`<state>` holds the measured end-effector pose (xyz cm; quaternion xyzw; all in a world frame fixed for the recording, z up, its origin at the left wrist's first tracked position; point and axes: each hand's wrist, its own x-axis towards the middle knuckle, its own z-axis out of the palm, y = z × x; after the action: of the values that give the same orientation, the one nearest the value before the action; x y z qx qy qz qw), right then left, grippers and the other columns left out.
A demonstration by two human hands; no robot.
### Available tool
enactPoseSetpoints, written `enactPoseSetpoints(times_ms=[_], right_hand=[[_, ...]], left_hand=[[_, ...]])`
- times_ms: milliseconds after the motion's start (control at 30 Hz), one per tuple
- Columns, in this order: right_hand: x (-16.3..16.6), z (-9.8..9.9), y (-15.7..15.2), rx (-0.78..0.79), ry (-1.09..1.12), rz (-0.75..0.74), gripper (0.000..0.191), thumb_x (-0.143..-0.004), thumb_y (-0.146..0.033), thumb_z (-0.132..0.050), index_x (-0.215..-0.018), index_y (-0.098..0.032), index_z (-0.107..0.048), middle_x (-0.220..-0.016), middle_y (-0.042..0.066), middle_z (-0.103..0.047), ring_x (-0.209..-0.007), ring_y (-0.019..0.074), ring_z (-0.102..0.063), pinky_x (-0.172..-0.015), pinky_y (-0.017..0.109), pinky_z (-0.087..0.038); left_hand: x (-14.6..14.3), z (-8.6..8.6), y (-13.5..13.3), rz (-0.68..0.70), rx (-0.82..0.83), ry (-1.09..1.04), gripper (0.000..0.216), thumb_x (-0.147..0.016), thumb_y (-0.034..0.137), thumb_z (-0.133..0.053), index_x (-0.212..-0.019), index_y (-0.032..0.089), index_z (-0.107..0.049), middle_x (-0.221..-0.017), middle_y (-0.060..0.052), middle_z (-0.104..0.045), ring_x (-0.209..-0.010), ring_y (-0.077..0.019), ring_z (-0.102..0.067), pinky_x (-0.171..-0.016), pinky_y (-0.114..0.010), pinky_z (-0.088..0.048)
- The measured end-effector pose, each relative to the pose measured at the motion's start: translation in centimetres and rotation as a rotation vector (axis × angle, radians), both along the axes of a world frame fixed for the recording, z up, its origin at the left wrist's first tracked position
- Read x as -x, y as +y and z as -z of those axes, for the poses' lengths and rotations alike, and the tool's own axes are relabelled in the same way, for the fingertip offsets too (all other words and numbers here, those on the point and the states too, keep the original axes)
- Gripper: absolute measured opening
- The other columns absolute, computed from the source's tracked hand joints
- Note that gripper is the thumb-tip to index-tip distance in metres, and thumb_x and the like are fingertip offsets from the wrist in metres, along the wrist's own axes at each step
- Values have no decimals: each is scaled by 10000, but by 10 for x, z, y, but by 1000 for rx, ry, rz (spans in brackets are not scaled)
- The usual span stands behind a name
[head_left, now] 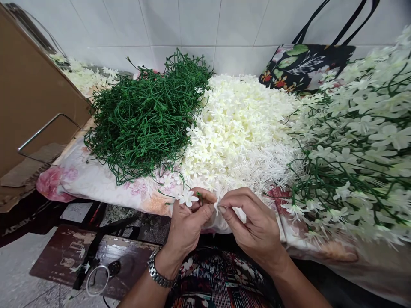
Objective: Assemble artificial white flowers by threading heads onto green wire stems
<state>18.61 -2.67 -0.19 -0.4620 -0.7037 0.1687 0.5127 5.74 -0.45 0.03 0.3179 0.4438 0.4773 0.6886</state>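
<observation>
Artificial flower spray [187, 198], a white blossom with thin green stalks, sits in the left hand [186, 226], showing at ten o'clock from the thumb, near the front edge of the flower-printed cloth [105, 184]; the left fingers curl about it, how firmly I cannot tell, while left and right hand [257, 226] meet fingertip to fingertip, pinching a small white piece [217, 207] too hidden to identify; the spray looks very light, its petals soft and easily creased, its stalks springy and perhaps slightly slick, so the green just under the blossom seems the best hold, petals left free; the small piece probably needs only a fingertip pinch; from the hands, a heap of green plastic stems [144, 124] lies at eleven o'clock, loose white blossoms [231, 119] at half past twelve, spiky white filaments [276, 164] at two, and flowered stems [348, 160] at half past two; a black floral tote bag [302, 66] stands by the tiled wall [195, 25] at one o'clock.
</observation>
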Motion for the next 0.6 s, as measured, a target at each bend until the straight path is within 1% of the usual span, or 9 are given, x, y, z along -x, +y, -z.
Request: enactPoseSetpoints(times_ms=[100, 167, 233, 333, 400, 467, 600], right_hand=[[-1, -2, -1, 0, -71, 7, 142, -810, -40, -522, -855, -169, -564, -755, 29, -569, -698, 118, -567, -619, 238, -481], [-1, -3, -1, -1, -93, 15, 141, -819, -47, -507, -844, -177, -555, -742, 26, -566, -680, 121, -566, -603, 241, -486], [0, -2, -1, -11, -103, 27, 140, -825, -64, -500, -865, -190, -545, -749, 26, -568, -684, 131, -570, -603, 254, -495], [-2, -1, 0, -14, -132, 36, 183, -829, -92, -501, -978, -191, -542, -853, 61, -594, -791, 159, -593, -667, 288, -515], [-3, -1, 0, -8, -138, 3, 201, -831, -87, -494, -994, -186, -556, -879, 68, -608, -814, 158, -601, -687, 285, -516], [-5, 1, 0, 13, -118, -15, 174, -832, -82, -492, -939, -191, -575, -826, 50, -618, -756, 144, -605, -653, 268, -508], [-10, 4, 0, 92, -85, 27, 100, -834, -115, -515, -858, -193, -572, -743, 23, -600, -669, 131, -580, -590, 255, -473]], left_hand=[[3, 7, -2, -17, -95, 45, 78, -620, 155, -695, -633, 122, -625, -527, 39, -484, -482, -57, -401, -453, -181, -328], [5, 12, -3, 1, -171, 88, 29, -667, 139, -666, -651, 124, -647, -555, 23, -523, -517, -72, -431, -485, -190, -354], [7, 14, -3, 34, -231, 119, 25, -689, 140, -655, -667, 129, -658, -605, 1, -569, -564, -95, -471, -523, -208, -381], [8, 13, -2, 80, -286, 136, 36, -695, 148, -657, -660, 141, -655, -629, -7, -581, -606, -121, -498, -566, -230, -405], [10, 13, -2, 105, -301, 126, 35, -708, 163, -656, -674, 154, -659, -650, -10, -585, -631, -130, -510, -593, -238, -413], [12, 15, -3, 138, -291, 106, 66, -736, 225, -652, -730, 164, -677, -676, -17, -586, -638, -135, -511, -595, -245, -414], [15, 17, -4, 190, -252, 130, 298, -812, 416, -564, -846, 158, -708, -587, -12, -514, -499, -104, -397, -473, -236, -339]])
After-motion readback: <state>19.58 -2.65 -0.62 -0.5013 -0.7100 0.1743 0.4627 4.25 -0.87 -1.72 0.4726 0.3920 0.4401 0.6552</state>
